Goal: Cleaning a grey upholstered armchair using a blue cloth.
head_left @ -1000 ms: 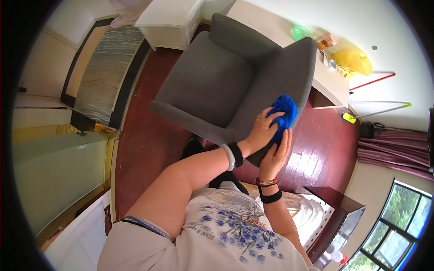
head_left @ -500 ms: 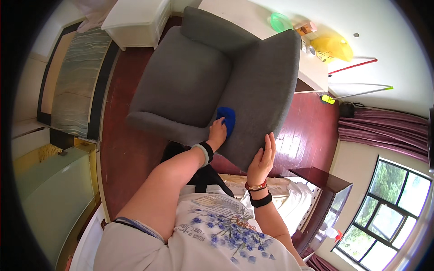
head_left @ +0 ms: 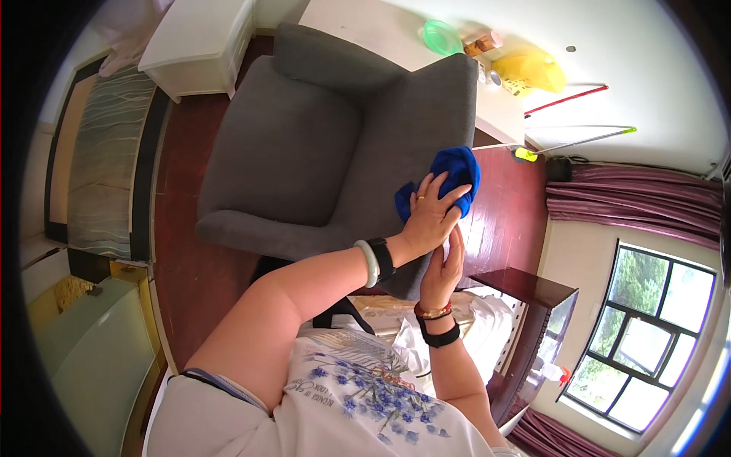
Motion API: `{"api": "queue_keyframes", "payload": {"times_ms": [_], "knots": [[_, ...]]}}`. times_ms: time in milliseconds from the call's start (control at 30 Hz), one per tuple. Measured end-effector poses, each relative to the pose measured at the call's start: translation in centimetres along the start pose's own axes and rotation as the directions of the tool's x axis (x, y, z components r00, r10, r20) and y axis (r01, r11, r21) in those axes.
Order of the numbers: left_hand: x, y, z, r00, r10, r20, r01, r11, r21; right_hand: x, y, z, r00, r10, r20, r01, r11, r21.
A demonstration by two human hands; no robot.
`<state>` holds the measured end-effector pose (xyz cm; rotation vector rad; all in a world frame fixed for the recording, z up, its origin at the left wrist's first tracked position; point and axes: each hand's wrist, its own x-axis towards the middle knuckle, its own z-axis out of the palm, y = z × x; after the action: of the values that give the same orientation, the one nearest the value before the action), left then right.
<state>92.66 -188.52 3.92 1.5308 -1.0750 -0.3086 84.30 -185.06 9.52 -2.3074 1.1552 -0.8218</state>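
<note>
A grey upholstered armchair (head_left: 282,145) stands before me with its seat on the left and its backrest on the right. My left hand (head_left: 432,215) presses a bunched blue cloth (head_left: 458,164) onto the top edge of the backrest. Its fingers are spread over the cloth, and part of the cloth hangs past the outer edge. Just below, my right hand (head_left: 444,270) rests against the near outer corner of the backrest. The right fingers are stretched out and hold nothing; their tips come close to the left wrist.
Behind the chair is a white table (head_left: 358,19) with a green basin (head_left: 442,36) and a yellow bag (head_left: 533,72). A white cabinet (head_left: 194,49) stands at far left. Mops (head_left: 579,141) lean by the right wall. A dark wooden cabinet (head_left: 525,293) stands at near right.
My left hand has carried the cloth from the inner face of the backrest rightward to its top edge. The right hand stays at the corner. The view has shifted slightly.
</note>
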Motion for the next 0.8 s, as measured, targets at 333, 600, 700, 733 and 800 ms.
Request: {"api": "queue_keyframes", "payload": {"times_ms": [333, 600, 700, 733, 800], "knots": [[-0.8, -3.6, 0.8, 0.95, -0.285, -0.126, 0.273, 0.956, -0.103, 4.9, 1.6, -0.8, 0.968, -0.17, 0.185, 0.192, 0.975, -0.108], [-5.6, -11.6, 1.1, 0.819, -0.57, -0.068, 0.574, 0.809, 0.126, 8.3, 2.1, 1.6, 0.84, -0.342, 0.42, 0.447, 0.877, -0.179], [-6.4, -12.6, 0.0, 0.762, -0.647, -0.021, 0.623, 0.724, 0.297, 9.3, 2.7, 2.5, 0.773, -0.372, 0.514, 0.523, 0.832, -0.185], [-6.2, -12.5, -0.4, 0.673, -0.739, 0.025, 0.702, 0.65, 0.291, 9.7, 3.0, 2.6, 0.746, -0.386, 0.543, 0.556, 0.81, -0.187], [-5.5, -12.4, -0.8, 0.571, -0.818, 0.067, 0.774, 0.564, 0.288, 10.2, 3.5, 2.9, 0.714, -0.404, 0.572, 0.591, 0.785, -0.184]]}}
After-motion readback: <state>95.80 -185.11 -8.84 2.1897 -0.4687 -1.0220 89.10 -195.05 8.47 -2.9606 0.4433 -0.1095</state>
